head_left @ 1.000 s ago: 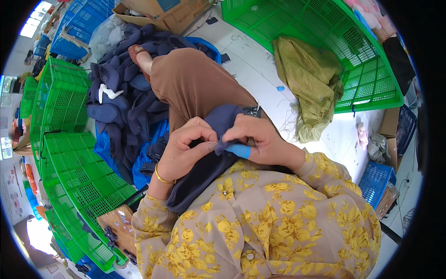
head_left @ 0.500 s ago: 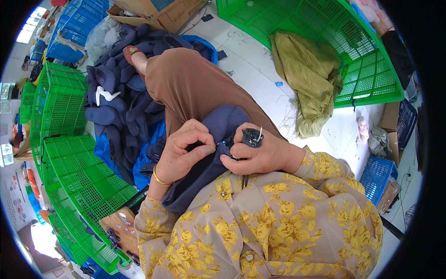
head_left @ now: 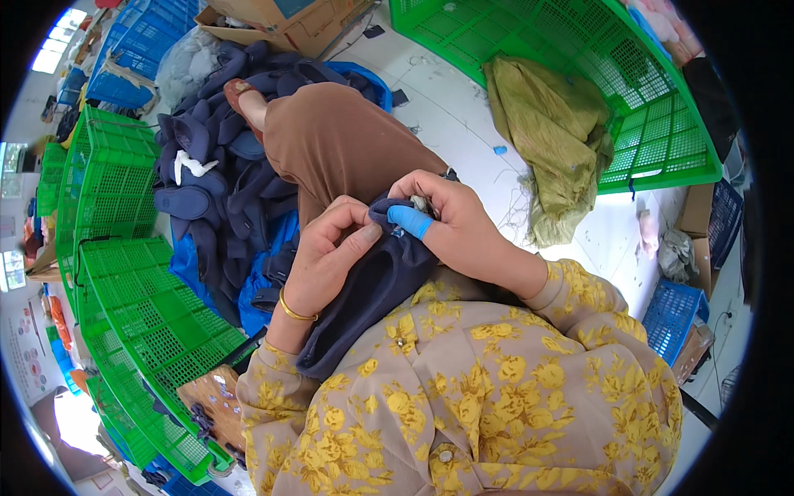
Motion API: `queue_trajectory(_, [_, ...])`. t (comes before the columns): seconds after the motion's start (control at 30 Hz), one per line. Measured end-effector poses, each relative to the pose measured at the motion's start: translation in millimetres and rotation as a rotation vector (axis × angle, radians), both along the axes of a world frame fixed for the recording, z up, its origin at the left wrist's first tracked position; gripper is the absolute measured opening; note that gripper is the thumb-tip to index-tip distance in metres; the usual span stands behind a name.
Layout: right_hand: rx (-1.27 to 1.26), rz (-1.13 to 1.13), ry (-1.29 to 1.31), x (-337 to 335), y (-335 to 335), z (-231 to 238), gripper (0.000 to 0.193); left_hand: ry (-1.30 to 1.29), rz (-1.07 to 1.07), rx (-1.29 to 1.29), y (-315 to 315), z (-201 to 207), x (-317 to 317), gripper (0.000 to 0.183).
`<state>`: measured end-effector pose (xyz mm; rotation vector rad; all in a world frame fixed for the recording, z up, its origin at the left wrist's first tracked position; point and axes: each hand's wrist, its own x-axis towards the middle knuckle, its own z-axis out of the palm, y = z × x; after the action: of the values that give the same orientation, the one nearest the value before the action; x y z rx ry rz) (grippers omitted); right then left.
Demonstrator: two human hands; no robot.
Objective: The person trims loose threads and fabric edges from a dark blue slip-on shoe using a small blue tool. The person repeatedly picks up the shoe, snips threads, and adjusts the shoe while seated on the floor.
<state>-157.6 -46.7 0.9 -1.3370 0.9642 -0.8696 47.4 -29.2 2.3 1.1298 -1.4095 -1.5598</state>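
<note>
A navy blue fabric slipper (head_left: 351, 302) lies across my lap, its opening towards me. My left hand (head_left: 327, 256), with a gold bangle at the wrist, pinches the slipper's edge between thumb and forefinger. Close beside it, my right hand (head_left: 451, 223) grips the same edge, its thumb wrapped in blue tape (head_left: 409, 221). A small light-blue bit shows on the fabric below that thumb. Behind the right hand's knuckles peeks the end of a dark object (head_left: 450, 174); the rest of it is hidden, so its kind is unclear.
Navy slippers (head_left: 219, 198) are heaped on a blue sheet at the left. Green crates (head_left: 157, 306) line the left side, and a large green crate (head_left: 662, 132) stands at the far right beside an olive sack (head_left: 546, 124). Cardboard boxes (head_left: 289, 33) sit at the back.
My right hand has turned over, so its taped thumb now shows and the dark object is mostly hidden. Both hands have lifted the slipper's edge slightly away from me.
</note>
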Motion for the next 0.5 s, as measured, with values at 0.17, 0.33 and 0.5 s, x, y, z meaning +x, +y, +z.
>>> queue_trajectory(0.17, [0.065,0.010,-0.083,0.1,0.1,1.6,0.009,0.074,0.096,0.145,0.8,5.7,-1.8,0.011])
queue_trajectory(0.33, [0.104,0.029,-0.070,0.1,0.1,2.5,0.008,-0.091,0.069,-0.039,5.4,4.1,-3.2,0.009])
queue_trajectory(0.5, [0.173,0.087,-0.043,-3.8,-1.0,11.4,0.012,-0.076,0.029,-0.139,4.2,7.2,-5.5,0.005])
